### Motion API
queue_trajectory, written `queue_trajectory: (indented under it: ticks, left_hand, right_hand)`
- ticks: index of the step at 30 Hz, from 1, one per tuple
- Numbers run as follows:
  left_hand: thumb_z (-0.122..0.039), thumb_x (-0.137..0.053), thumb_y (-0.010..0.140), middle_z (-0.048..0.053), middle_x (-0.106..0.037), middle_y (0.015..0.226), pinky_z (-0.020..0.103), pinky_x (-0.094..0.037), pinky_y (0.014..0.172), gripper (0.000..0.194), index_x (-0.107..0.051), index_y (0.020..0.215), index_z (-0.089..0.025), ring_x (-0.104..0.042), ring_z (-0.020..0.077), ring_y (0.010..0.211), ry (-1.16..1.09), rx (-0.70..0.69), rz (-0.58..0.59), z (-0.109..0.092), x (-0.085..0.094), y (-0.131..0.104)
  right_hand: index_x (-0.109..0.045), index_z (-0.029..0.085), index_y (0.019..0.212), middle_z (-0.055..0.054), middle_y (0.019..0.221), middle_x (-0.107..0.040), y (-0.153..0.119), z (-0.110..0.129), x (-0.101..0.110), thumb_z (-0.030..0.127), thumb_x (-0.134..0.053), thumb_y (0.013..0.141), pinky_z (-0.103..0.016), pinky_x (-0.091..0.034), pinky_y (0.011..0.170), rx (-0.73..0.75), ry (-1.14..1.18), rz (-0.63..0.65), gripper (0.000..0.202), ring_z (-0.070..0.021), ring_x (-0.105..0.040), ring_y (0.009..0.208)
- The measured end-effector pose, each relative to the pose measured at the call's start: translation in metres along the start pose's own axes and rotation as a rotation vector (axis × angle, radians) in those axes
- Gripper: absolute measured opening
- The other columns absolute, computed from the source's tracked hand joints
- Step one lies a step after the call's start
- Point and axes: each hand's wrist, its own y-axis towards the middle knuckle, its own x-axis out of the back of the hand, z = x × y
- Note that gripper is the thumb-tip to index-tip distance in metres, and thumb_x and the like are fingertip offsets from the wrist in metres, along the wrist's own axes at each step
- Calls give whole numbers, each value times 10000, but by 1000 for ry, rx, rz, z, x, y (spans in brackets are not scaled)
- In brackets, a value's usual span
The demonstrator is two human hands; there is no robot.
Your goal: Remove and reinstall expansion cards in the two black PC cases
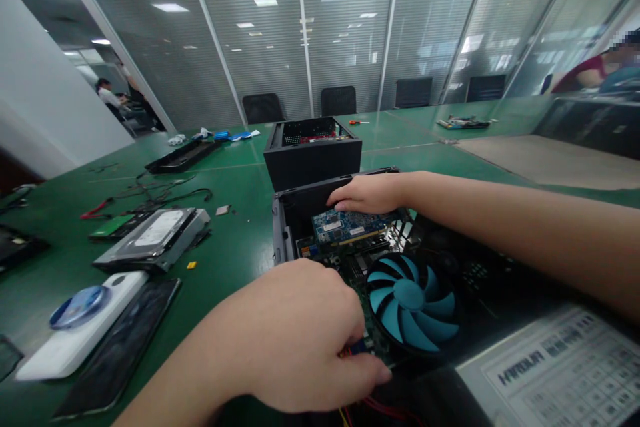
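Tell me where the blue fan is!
In the head view, the blue fan sits right of centre inside the open computer case, just right of the left hand and nearer than the blue circuit board.

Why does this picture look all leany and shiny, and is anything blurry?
All in the head view: the glass wall reflects bright lights, and its posts lean, probably from a wide lens; the green table has a pale shine; the label looks smeary; the head far right is blocky squares.
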Motion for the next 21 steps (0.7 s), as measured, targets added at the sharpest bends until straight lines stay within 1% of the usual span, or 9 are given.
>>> queue_trajectory:
  ticks: [3, 7, 12, 15, 18, 21]
  left_hand:
    - [-450, -603, 859, 50, -678, 577, 229, -361, 490, 350, -764, 673, -201, -615, 149, 562, 7, -1, -7, 0, 0, 0]
    - [-454, -601, 856, 48, -680, 581, 229, -370, 486, 349, -768, 677, -205, -616, 153, 555, 3, 0, 1, 0, 1, 0]
    - [-449, -600, 850, 44, -674, 568, 236, -369, 481, 350, -760, 660, -201, -602, 155, 538, 13, 2, -2, 1, 0, 0]
    - [-437, -608, 849, 39, -672, 570, 236, -366, 480, 337, -762, 663, -203, -610, 153, 544, 0, -2, -9, 0, -1, 0]
    - [-425, -616, 847, 45, -671, 574, 236, -375, 487, 317, -772, 682, -203, -625, 160, 564, -12, 0, -16, -1, -1, 0]
    - [-427, -617, 845, 46, -667, 568, 239, -375, 484, 327, -760, 667, -193, -619, 160, 552, -9, -2, -12, 0, -1, 0]
  right_hand:
    - [-675, 161, 1227, -126, 1175, -705, 0, 1, 0, 572, -352, 993, -329, -472, 882, -24, 28, 24, 572, -221, -662, 999]
    - [-710, 135, 1162, -135, 1150, -714, -1, 2, 1, 617, -312, 990, -298, -468, 854, -55, 75, 41, 648, -199, -662, 952]
    - [-734, 138, 1079, -125, 1062, -728, -1, 0, 2, 701, -312, 953, -279, -460, 779, -59, 83, 64, 715, -186, -652, 874]
    - [-727, 149, 1077, -118, 1052, -724, -1, -2, 2, 720, -347, 933, -276, -448, 749, -63, 69, 68, 700, -184, -642, 861]
    - [-713, 161, 1104, -110, 1055, -716, -1, -3, 2, 699, -388, 929, -273, -439, 733, -72, 65, 44, 652, -183, -634, 864]
    - [-697, 172, 1131, -96, 1013, -706, -2, -4, 2, 673, -511, 879, -271, -426, 703, -78, 31, 45, 591, -182, -621, 827]
